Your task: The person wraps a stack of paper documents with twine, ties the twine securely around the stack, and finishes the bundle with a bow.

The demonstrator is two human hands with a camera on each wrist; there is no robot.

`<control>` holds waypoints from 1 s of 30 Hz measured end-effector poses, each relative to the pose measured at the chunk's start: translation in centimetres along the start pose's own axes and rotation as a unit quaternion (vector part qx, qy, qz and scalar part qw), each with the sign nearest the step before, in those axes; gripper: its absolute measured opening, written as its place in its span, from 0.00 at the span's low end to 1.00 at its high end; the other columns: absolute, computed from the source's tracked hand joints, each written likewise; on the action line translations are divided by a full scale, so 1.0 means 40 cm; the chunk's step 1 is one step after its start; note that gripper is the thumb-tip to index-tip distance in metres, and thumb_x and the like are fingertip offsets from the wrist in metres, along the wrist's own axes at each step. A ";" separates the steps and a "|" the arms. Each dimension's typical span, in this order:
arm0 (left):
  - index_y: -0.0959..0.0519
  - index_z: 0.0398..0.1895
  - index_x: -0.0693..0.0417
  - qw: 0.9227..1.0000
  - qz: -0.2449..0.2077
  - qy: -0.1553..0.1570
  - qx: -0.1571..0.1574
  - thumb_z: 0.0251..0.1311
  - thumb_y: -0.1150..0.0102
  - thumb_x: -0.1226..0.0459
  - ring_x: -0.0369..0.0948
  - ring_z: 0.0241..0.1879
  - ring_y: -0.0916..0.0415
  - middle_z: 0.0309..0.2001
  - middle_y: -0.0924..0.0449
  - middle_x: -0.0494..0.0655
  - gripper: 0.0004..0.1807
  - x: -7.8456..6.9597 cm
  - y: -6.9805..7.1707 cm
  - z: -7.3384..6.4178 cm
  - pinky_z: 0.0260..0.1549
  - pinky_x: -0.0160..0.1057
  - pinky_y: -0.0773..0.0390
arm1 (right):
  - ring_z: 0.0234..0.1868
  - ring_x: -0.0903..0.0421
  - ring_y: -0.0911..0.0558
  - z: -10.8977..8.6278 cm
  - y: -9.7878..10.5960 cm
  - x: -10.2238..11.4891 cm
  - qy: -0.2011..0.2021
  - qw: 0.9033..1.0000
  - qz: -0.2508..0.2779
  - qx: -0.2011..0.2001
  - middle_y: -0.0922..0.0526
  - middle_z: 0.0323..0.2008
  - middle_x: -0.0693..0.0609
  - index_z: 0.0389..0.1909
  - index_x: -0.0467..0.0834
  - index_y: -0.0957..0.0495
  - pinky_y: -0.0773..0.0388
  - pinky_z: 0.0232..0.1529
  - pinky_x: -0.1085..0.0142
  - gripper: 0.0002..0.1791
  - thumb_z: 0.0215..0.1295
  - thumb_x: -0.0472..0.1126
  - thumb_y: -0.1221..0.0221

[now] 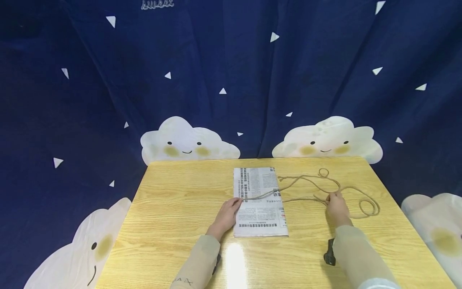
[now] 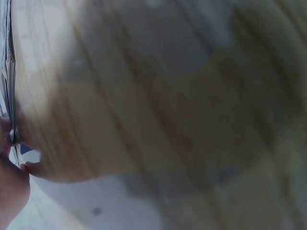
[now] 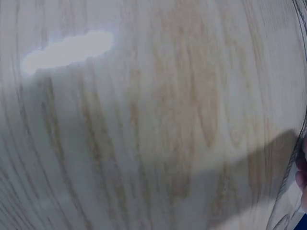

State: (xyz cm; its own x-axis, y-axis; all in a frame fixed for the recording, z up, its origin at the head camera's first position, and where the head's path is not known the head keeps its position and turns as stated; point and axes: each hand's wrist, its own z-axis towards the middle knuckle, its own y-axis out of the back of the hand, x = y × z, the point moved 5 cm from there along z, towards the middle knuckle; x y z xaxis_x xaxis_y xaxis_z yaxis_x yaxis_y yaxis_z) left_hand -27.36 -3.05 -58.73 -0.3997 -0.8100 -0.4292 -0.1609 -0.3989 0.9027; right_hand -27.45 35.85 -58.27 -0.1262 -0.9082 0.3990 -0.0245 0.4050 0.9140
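A folded newspaper bundle (image 1: 258, 218) lies flat on the wooden table. A thin tan rope (image 1: 267, 194) crosses its top from the left edge, and another stretch comes out at its right side. At that left edge my left hand (image 1: 227, 212) pinches the rope, fingertips against the paper; the left wrist view shows the fingers (image 2: 5, 129) at the stacked paper edge (image 2: 8, 72). To the right of the newspaper my right hand (image 1: 338, 206) pinches the rope near its loose curves. Only a sliver of those fingers (image 3: 301, 175) shows in the right wrist view, beside the rope (image 3: 288, 177).
Loose rope loops (image 1: 375, 206) lie on the right part of the wooden table (image 1: 173, 200). A dark blue curtain (image 1: 231, 112) with white triangles and clouds hangs behind the table's far edge. Glare falls on the near tabletop.
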 end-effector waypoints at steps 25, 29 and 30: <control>0.37 0.64 0.58 1.000 -0.015 -0.006 -0.020 0.65 0.57 0.68 0.48 0.63 0.42 0.64 0.38 0.52 0.23 0.000 0.002 -0.002 0.64 0.46 0.45 | 0.36 0.43 0.25 -0.039 0.103 0.262 0.160 0.900 0.170 -0.369 0.24 0.34 0.36 0.38 0.29 0.27 0.27 0.35 0.58 0.07 0.63 0.29 0.48; 0.37 0.64 0.58 1.000 -0.016 -0.005 -0.024 0.67 0.59 0.67 0.48 0.63 0.41 0.64 0.38 0.52 0.22 -0.001 0.002 -0.001 0.63 0.46 0.43 | 0.35 0.44 0.21 -0.010 0.107 0.348 0.187 0.915 0.139 -0.331 0.21 0.34 0.41 0.36 0.35 0.24 0.24 0.32 0.53 0.06 0.61 0.33 0.44; 0.37 0.64 0.58 1.000 -0.016 -0.006 -0.026 0.67 0.59 0.66 0.48 0.63 0.41 0.63 0.38 0.52 0.22 -0.001 0.002 -0.001 0.63 0.46 0.43 | 0.35 0.44 0.20 0.000 0.103 0.365 0.184 0.923 0.130 -0.311 0.20 0.35 0.42 0.37 0.36 0.23 0.24 0.32 0.53 0.06 0.62 0.34 0.44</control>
State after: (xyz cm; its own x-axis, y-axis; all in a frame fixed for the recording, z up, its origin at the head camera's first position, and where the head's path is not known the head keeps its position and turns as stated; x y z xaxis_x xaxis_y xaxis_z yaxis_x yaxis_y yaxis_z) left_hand -27.34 -3.08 -58.64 -0.4055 -0.7915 -0.4573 -0.1263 -0.4469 0.8856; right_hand -29.39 24.25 -48.68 0.3014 -0.8097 0.5036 0.5477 0.5793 0.6037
